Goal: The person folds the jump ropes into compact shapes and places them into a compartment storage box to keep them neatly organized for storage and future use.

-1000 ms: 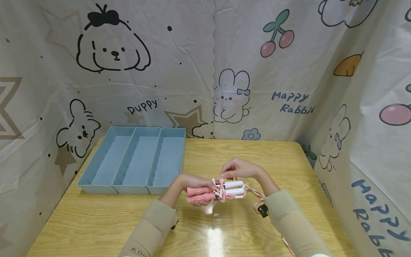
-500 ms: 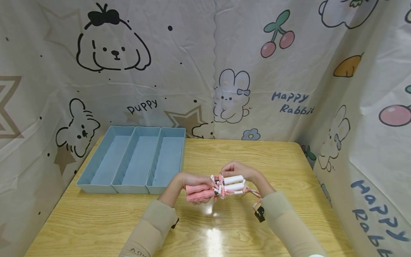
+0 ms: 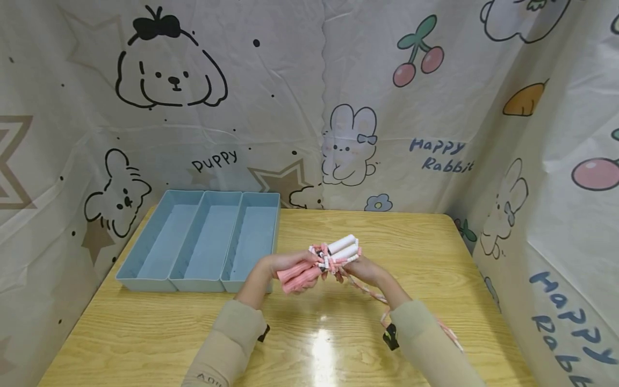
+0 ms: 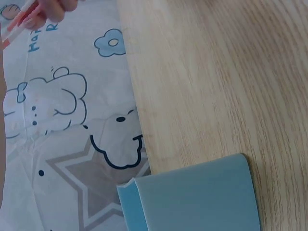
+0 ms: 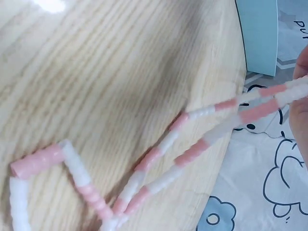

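Two pink handles [image 3: 301, 279] with white ends [image 3: 342, 245] lay side by side in the person's grasp, held above the tabletop near its middle, white ends tilted up and to the right. Around their midsection I saw a pink-and-white beaded rope [image 3: 333, 263] wound in a bulky wrap. The left hand [image 3: 289, 262] was closed firmly on the handles, its thumb laid along the top. The right hand [image 3: 364, 270] was curled in at the lower right of the bundle with the rope in its grip; its fingertips were mostly hidden from me. On the right wrist camera, two strands ran up to that hand from a crossing, with another bend of beads beside them.

Light sleeves [image 3: 427, 336] covered both forearms, and a black object [image 3: 390, 337] showed by the right cuff. On the wood-grain table [image 3: 145, 333], a pale blue tray [image 3: 198, 286] with three compartments sat beyond the left arm. Behind everything hung a printed cloth [image 3: 285, 107] with puppies, rabbits and cherries.
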The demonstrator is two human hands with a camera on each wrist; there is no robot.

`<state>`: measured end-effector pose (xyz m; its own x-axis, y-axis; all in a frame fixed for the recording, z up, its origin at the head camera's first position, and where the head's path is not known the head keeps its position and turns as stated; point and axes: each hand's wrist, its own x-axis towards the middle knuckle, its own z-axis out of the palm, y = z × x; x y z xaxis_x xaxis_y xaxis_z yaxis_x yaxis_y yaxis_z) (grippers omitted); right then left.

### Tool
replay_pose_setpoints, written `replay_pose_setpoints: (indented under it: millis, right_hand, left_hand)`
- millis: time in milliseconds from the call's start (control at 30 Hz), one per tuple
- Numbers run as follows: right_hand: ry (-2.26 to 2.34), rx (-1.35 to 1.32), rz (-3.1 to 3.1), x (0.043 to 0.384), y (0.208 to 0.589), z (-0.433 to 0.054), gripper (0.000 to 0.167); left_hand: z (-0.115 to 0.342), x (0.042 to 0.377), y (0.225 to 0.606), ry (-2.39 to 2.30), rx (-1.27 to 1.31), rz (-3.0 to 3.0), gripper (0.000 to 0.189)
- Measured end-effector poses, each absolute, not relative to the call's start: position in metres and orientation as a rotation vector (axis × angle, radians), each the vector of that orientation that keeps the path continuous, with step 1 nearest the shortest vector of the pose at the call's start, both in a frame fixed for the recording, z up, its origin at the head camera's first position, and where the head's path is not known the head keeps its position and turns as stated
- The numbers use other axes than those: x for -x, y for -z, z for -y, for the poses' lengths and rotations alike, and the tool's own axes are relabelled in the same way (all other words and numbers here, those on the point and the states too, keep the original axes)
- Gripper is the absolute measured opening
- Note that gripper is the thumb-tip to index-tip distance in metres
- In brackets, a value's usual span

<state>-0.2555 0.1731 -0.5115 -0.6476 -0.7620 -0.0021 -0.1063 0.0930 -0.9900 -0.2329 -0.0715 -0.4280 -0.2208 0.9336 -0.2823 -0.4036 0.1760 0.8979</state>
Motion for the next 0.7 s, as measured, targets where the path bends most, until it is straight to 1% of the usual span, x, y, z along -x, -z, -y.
replay_pose_setpoints:
  millis: [100, 200, 500, 700]
  right_hand:
    - [1.631, 0.824, -1.766, 0.242, 0.494, -0.169, 0.045]
    - [1.623, 0.776, -1.749, 0.235, 0.486, -0.166, 0.048]
    - [1.616, 0.767, -1.686, 0.232, 0.497, -0.167, 0.051]
    - [1.58, 0.718, -1.722, 0.226, 0.493, -0.164, 0.049]
  left_hand:
    - [0.074, 0.239, 0.434, -1.44, -0.588, -1.229, 0.035]
    - [0.077, 0.244, 0.443, -1.484, -0.557, -1.262, 0.037]
    - [0.081, 0.25, 0.456, -1.556, -0.487, -1.337, 0.035]
    - [0.082, 0.252, 0.459, -1.566, -0.46, -1.373, 0.035]
